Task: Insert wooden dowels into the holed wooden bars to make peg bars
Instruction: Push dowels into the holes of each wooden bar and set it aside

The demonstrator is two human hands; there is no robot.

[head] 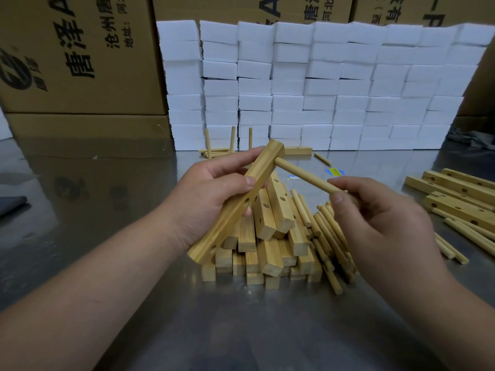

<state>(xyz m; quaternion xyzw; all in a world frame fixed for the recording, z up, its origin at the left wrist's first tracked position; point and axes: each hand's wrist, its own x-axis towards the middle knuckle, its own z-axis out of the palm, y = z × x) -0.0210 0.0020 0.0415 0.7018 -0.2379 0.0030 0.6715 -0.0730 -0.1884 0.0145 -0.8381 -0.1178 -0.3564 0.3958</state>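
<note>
My left hand (211, 194) grips the holed bar (237, 203), tilted above the bar pile (267, 236). My right hand (380, 218) pinches the dowel (305, 175); its tip is hidden inside the bar's top hole.

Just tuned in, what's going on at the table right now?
The left hand grips a holed bar, tilted above the pile of bars. The right hand pinches a dowel whose far end sits in the bar's top hole; the lower holes in view are empty. Loose dowels lie beside the pile on the metal table.
</note>
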